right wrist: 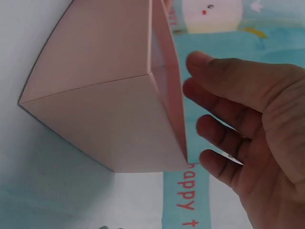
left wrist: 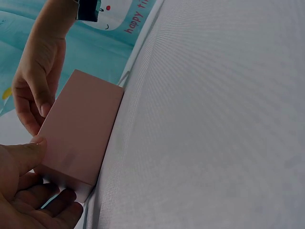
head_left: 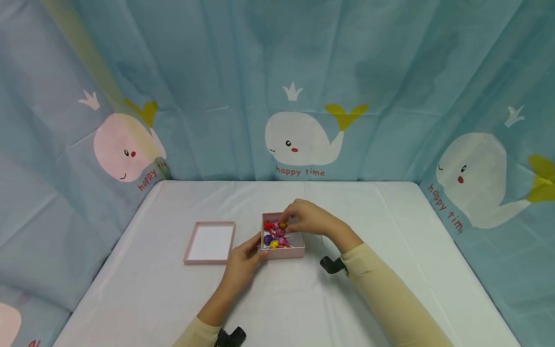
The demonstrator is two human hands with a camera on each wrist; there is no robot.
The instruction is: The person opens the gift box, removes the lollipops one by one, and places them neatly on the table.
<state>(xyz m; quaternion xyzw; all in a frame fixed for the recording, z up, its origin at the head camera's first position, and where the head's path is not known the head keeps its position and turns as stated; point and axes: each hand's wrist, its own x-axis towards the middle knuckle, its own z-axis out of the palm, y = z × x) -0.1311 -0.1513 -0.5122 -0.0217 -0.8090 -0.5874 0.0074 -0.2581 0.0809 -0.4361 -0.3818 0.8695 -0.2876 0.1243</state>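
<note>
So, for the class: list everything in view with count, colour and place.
Tablecloth: one, white, across the foreground
Open box: one, pink, mid-tablecloth
Shallow tray: one, pink and white, left of box
Candies: several, mixed colours, in box
Curtain: count unclear, blue, behind and beside
Whale prints: four, pale, on curtain
Wrist devices: two, black, at wrists
Sleeves: two, beige, on forearms
Left hand: one, bare, gripping box corner
Right hand: one, bare, over box
</note>
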